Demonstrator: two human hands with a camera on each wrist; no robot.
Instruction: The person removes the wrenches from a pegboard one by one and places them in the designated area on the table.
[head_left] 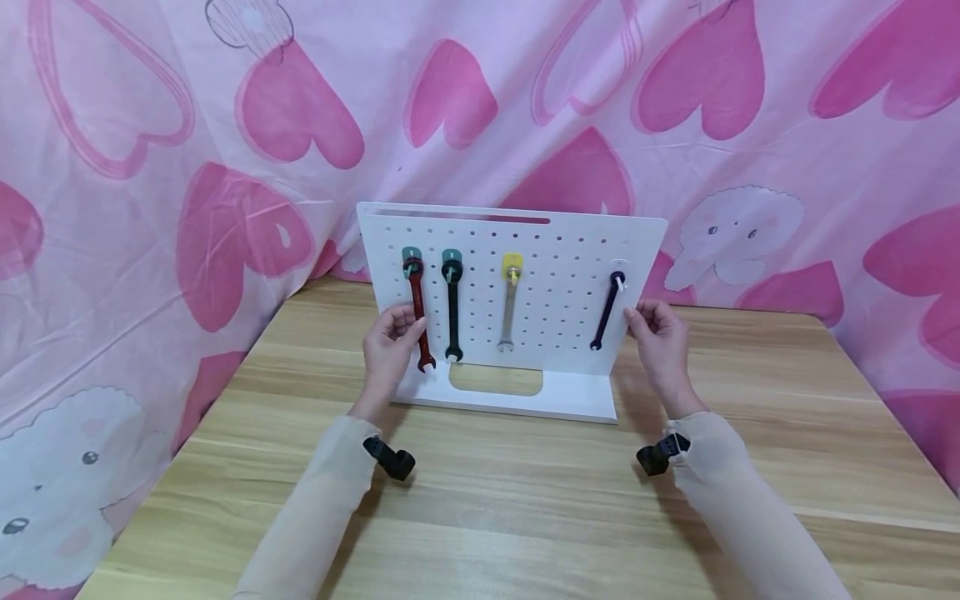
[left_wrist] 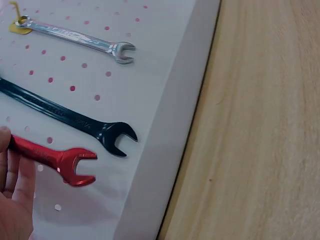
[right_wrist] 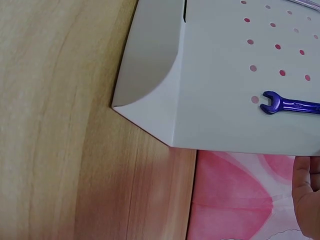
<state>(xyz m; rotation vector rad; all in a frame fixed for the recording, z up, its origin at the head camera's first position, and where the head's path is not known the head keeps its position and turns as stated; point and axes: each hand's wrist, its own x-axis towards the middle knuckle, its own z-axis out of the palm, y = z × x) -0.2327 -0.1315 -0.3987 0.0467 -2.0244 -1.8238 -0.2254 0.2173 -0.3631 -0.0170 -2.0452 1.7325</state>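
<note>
A white pegboard stand [head_left: 558, 321] stands upright on the table with several wrenches hanging from its hooks. My left hand [head_left: 386, 348] is at the board's left side and pinches the shaft of the red wrench [left_wrist: 42, 154], whose upper ring is at a green hook [head_left: 412, 260]. Beside it hangs a black wrench [head_left: 453, 312]; a silver wrench [head_left: 508, 312] hangs from a yellow hook [head_left: 512, 265]. Near the right edge is a dark purple wrench [right_wrist: 295, 105]. My right hand [head_left: 663, 346] grips the board's right edge, thumb in front, fingers partly hidden.
The stand's white base [head_left: 573, 396] has a rounded cutout and rests on a wooden table [head_left: 495, 500]. Behind the table hangs a pink curtain [head_left: 450, 167] printed with hearts. Each wrist wears a small black camera [head_left: 390, 458].
</note>
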